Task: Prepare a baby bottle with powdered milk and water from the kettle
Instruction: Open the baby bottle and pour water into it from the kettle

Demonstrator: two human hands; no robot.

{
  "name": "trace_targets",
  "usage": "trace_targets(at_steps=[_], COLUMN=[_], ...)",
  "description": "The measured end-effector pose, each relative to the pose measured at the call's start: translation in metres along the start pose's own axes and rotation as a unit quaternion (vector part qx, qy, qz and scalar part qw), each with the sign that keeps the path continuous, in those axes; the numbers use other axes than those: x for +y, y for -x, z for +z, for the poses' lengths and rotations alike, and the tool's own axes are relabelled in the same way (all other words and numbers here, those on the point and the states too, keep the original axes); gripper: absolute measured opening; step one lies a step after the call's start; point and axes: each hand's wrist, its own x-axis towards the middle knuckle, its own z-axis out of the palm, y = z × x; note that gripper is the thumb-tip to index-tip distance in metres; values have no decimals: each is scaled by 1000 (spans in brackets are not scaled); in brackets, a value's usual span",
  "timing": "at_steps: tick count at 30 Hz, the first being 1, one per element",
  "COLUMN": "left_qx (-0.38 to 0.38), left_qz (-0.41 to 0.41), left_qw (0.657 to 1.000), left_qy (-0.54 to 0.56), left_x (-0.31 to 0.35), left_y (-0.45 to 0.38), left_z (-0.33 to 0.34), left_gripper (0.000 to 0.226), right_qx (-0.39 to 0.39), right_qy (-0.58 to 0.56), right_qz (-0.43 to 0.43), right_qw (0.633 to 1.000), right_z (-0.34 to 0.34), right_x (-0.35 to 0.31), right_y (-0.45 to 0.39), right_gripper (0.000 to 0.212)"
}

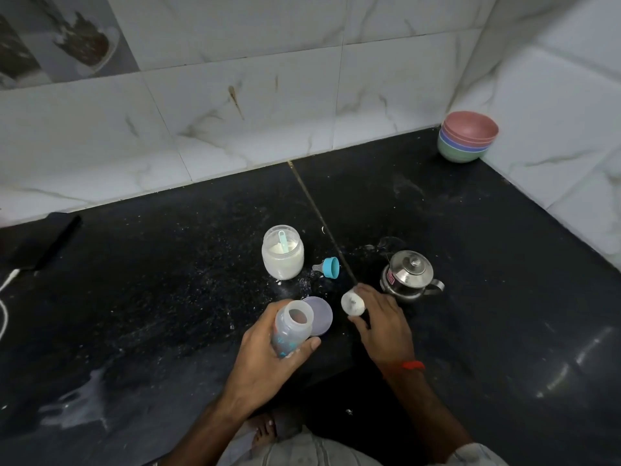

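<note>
My left hand [268, 356] grips an open, clear baby bottle [291, 326] with blue print, tilted and held above the black counter [168, 297]. My right hand [383, 322] pinches a small white cap [353, 301] beside the bottle. An open jar of white milk powder [283, 253] stands behind, with a teal scoop [284, 242] stuck in it. The blue bottle ring with its teat [327, 267] lies on its side to the right of the jar. A small steel kettle [408, 275] with its lid on stands just beyond my right hand.
A translucent purple jar lid [321, 314] lies flat behind the bottle. Stacked coloured bowls [467, 136] sit in the far right corner. A dark object [43, 240] and a white cable [6, 284] lie at the left. Spilled powder dusts the counter; tiled walls close the back and right.
</note>
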Motion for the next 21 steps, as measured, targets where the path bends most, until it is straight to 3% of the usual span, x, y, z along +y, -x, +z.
trace_targets(at_steps=[14,21], left_qx=[3,-9], left_qz=[2,5], left_qw=[1000,1000], left_qy=[-3,-7], left_x=[-2,-8], left_y=[2,2], left_z=[-2,1], left_gripper=[54,52], right_qx=[-14,14], right_qy=[-129,-377], right_qz=[58,127], right_qw=[990,917], right_z=[4,-28], right_x=[7,-24], right_y=[1,1], right_gripper=[61,60])
